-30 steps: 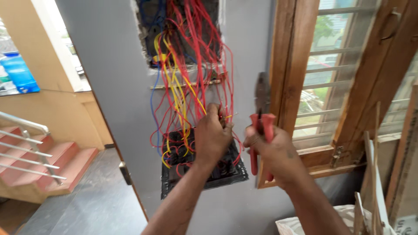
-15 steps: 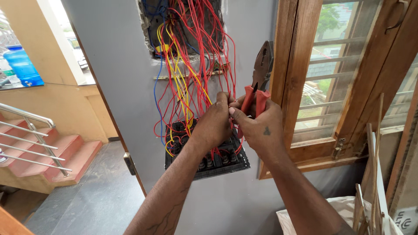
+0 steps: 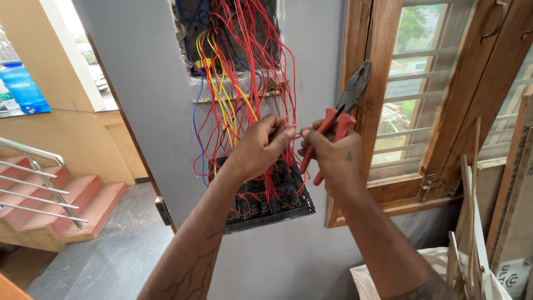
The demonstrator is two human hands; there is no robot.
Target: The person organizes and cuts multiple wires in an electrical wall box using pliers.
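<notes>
Head view: both hands raised, left hand (image 3: 261, 147) pinching red wires (image 3: 277, 83), right hand (image 3: 330, 158) gripping red-handled pliers (image 3: 341, 108).

In front of me a grey wall (image 3: 144, 111) carries everything. A rough opening (image 3: 183, 39) cut in it spills red, yellow and blue wires (image 3: 244, 94) down its face. A black switch plate (image 3: 266, 203) hangs tilted against it below, beside a wooden window frame (image 3: 377, 83).
</notes>
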